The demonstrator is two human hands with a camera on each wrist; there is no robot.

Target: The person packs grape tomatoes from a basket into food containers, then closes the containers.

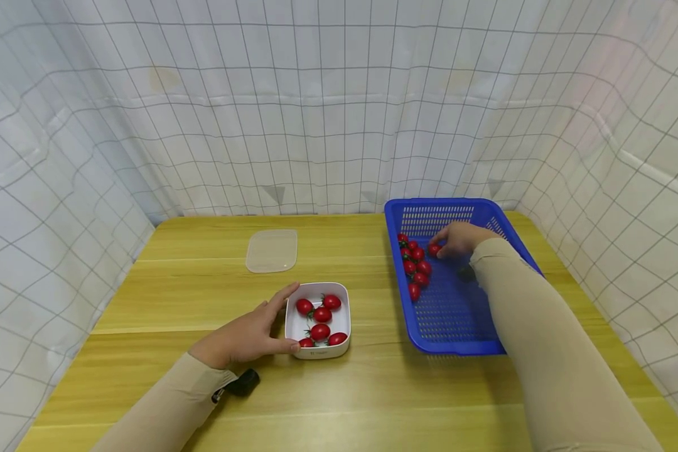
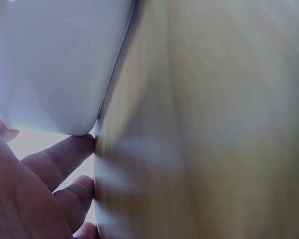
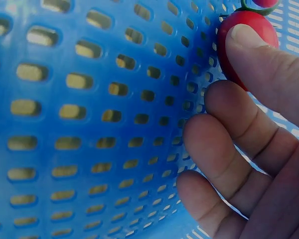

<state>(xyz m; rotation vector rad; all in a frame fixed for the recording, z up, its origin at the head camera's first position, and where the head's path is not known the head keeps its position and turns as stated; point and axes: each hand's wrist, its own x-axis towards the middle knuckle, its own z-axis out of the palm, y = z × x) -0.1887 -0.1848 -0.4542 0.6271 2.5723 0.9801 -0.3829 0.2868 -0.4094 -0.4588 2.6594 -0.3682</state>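
A white square box (image 1: 345, 319) on the table holds several red cherry tomatoes (image 1: 319, 332) with green stems. My left hand (image 1: 252, 334) spans its left side, thumb at the near corner and forefinger at the far one; in the left wrist view the fingertips are right at the box's lower edge (image 2: 45, 64). Inside the blue basket (image 1: 457, 347), my right hand (image 1: 464, 238) pinches a cherry tomato (image 1: 434, 250). The right wrist view shows the thumb lying on this tomato (image 3: 259, 25), while the other fingers curl below it. More cherry tomatoes (image 1: 420, 279) lie along the basket's left wall.
A translucent flat lid (image 1: 272, 250) lies on the wooden table (image 1: 339, 402) behind the box. The basket has raised, slotted walls and stands at the right. White gridded curtains (image 1: 339, 113) hang along the back and both sides.
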